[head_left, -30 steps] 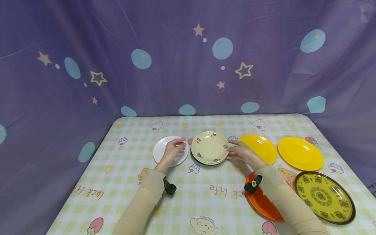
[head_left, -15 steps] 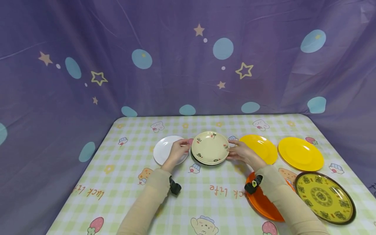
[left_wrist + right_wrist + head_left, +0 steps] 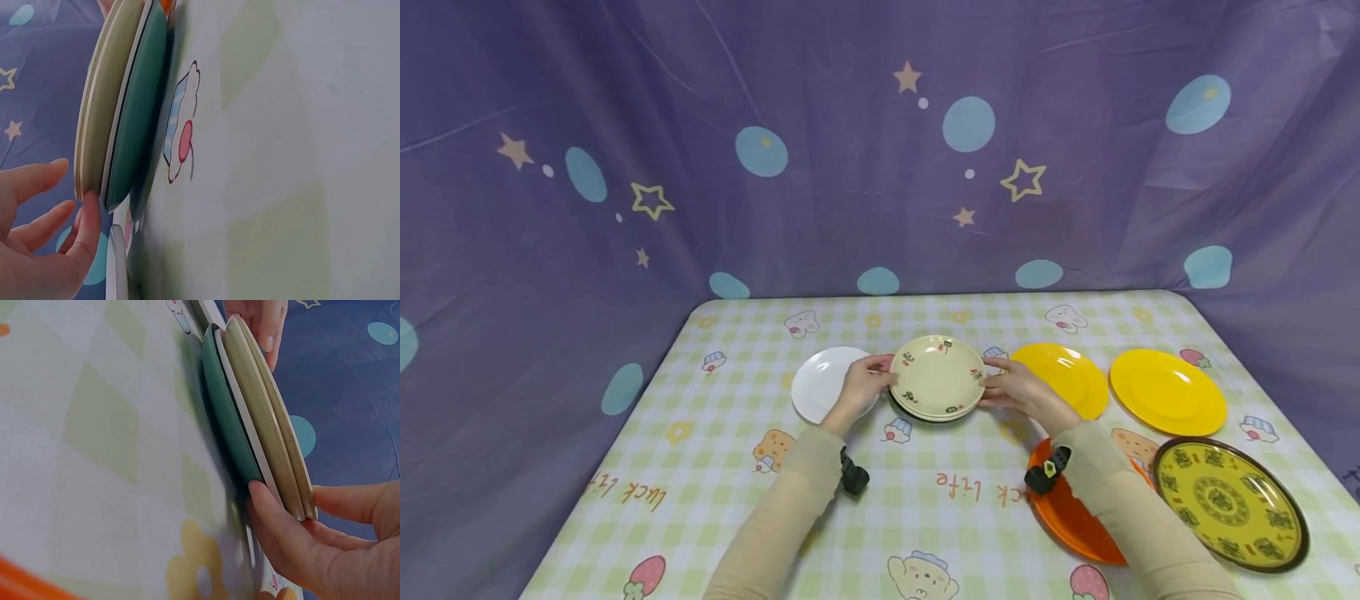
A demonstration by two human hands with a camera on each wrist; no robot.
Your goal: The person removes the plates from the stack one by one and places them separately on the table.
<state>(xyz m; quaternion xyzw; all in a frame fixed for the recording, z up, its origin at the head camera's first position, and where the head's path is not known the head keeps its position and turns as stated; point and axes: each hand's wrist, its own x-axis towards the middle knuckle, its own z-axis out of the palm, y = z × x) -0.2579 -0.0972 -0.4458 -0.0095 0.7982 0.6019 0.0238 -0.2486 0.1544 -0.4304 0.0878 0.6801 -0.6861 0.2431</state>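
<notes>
A stack of plates (image 3: 936,377) stands at the middle back of the table, with cream, flower-printed plates on top. Beneath them, the left wrist view shows a white rim and a teal plate (image 3: 137,106). At the stack's right edge my right hand (image 3: 1018,388) pinches the rim, one digit on the upper cream plate and another against the teal one. My left hand (image 3: 859,387) reaches the opposite edge. One fingertip (image 3: 91,203) touches the cream rim there, while another digit stands apart from it. Partly behind that hand lies a white plate (image 3: 816,387).
Two yellow plates (image 3: 1063,375) lie to the right of the stack. An orange plate (image 3: 1075,521) is partly under my right forearm. Beside it sits a dark-rimmed patterned plate (image 3: 1232,504). A purple curtain (image 3: 850,167) hangs behind the checked tablecloth (image 3: 737,517).
My left hand has moved right, from over the white plate to the left rim of the stack. The right hand and the plates have stayed in place.
</notes>
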